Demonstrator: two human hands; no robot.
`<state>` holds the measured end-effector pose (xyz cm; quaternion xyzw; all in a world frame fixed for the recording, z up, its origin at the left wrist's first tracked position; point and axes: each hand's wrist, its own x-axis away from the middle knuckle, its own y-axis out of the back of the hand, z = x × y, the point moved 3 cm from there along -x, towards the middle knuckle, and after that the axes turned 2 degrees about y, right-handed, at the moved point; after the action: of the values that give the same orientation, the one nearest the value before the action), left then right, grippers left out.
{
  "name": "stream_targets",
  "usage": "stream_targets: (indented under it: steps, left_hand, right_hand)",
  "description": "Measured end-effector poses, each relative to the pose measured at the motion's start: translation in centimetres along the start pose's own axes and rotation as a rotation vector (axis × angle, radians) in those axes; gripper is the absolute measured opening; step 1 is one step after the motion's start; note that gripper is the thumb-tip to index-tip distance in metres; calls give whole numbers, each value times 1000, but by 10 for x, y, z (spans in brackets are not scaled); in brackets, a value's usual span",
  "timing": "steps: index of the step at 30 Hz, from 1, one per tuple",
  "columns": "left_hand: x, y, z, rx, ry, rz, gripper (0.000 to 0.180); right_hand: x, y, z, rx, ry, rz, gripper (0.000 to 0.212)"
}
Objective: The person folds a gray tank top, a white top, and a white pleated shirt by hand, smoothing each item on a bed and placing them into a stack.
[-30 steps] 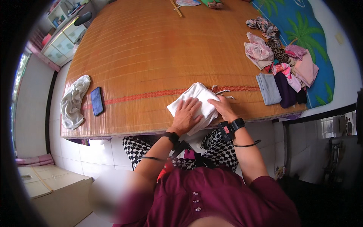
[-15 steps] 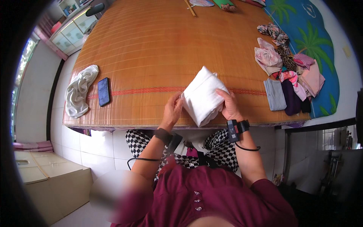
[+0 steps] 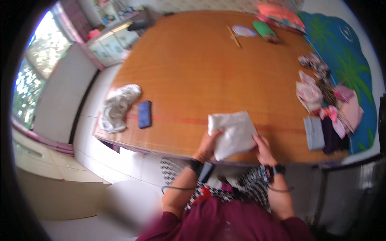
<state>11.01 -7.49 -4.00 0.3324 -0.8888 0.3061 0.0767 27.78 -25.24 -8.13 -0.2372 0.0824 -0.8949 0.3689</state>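
Observation:
A white folded cloth (image 3: 234, 134), probably a garment, is held up in front of me near the front edge of the mat-covered bed. My left hand (image 3: 209, 145) grips its left side, thumb lying over the top and fingers hidden underneath. At the right edge, my right hand (image 3: 263, 149) pinches the fabric between thumb and fingers. Motion blurs the picture a little, so the folds are hard to read.
On the woven mat (image 3: 189, 76), a crumpled white cloth (image 3: 116, 110) and a dark phone (image 3: 144, 114) lie at left. Folded grey-blue (image 3: 314, 133) and dark purple (image 3: 333, 136) clothes sit at right beside a loose heap (image 3: 309, 94). A green item (image 3: 263, 30) lies far back.
My view has tilted up, showing more of the far bed. The white cloth has turned in my hands, and my left thumb now rests on top of it.

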Motion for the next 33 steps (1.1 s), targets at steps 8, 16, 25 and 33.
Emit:
stream_targets:
  steps: [8, 16, 25, 33]
  left_hand:
    - [6, -28, -122, -745, -477, 149, 38]
    - [14, -5, 25, -1675, -666, 403, 75]
    - [15, 13, 43, -1259, -648, 295, 56]
    - [4, 59, 45, -890, -505, -328, 35]
  right_hand:
    - [2, -30, 16, -136, 71, 126, 39]
    - [2, -39, -35, -367, -131, 90, 46]
    - [-16, -25, -54, -65, -65, 17, 34]
    - [-20, -12, -64, -89, -44, 74, 25]
